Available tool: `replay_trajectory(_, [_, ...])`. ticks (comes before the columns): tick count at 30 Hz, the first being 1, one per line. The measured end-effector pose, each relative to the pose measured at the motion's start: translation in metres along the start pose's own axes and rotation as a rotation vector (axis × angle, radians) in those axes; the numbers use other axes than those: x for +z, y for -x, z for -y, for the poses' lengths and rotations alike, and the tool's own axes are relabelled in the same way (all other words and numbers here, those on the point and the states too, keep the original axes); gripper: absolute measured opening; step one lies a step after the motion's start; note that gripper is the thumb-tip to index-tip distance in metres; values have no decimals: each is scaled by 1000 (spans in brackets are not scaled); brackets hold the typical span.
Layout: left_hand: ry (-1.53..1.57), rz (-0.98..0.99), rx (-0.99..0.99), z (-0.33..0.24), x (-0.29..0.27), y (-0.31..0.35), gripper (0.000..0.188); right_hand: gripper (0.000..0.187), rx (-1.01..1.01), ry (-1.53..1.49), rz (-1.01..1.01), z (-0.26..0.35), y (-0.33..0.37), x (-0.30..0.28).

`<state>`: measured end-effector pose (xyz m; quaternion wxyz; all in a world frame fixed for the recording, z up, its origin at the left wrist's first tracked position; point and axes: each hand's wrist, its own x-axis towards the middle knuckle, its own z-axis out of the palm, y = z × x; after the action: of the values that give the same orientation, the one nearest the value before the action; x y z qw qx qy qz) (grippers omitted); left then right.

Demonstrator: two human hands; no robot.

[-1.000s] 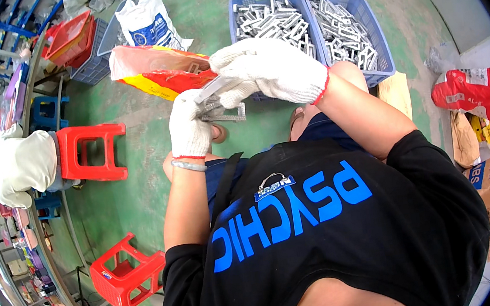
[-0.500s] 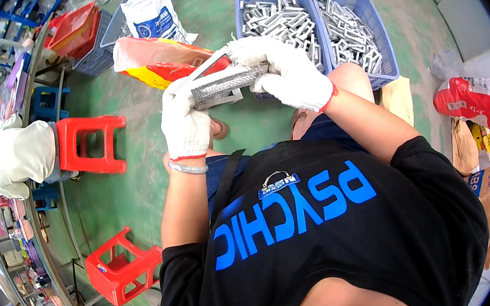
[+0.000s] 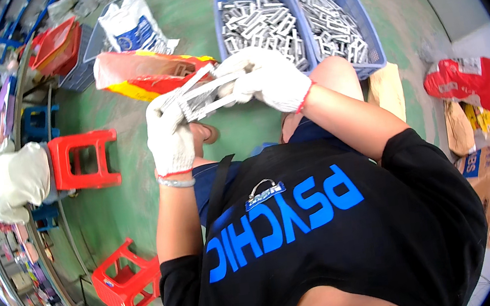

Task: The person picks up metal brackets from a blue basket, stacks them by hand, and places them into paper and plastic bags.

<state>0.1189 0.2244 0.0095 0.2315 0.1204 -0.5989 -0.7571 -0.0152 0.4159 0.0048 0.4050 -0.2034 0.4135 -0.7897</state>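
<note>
Both my hands wear white knit gloves with red cuffs. My left hand (image 3: 170,139) is closed around the left end of a silvery rectangular metal frame (image 3: 193,103), held above my knees. From the other side, the fingers of my right hand (image 3: 273,81) close on its right end. Motion smears the metal, so I cannot tell if it is one frame or a few together. An open red and yellow bag (image 3: 143,73) lies just beyond my left hand, with brownish pieces at its mouth. Beyond my right hand, a blue basket (image 3: 221,30) holds many similar metal frames.
A second blue basket (image 3: 374,36) of metal frames stands to the right. A white bag (image 3: 128,23) sits in a crate at far left. Red stools (image 3: 81,139) and a seated person (image 3: 19,181) are beside the cluttered workbench (image 3: 61,298). Red sacks (image 3: 463,83) lie at right.
My hands have shifted slightly left and toward me, and the metal frame has turned between them. The whole view has swung a little, moving the baskets up and left.
</note>
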Motion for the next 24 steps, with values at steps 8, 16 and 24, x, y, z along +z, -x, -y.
replay_trajectory(8, [409, 44, -308, 32, -13, 0, 23, 31, 79, 32, -154, -42, -12, -17])
replay_trajectory(16, [239, -54, -327, 42, 8, -13, 22, 35, -23, 801, -234, -41, -18, -32])
replay_trajectory(24, [128, -1, -406, 31, 28, -37, 21, 60, 535, 474, 8, 1, -25, -46])
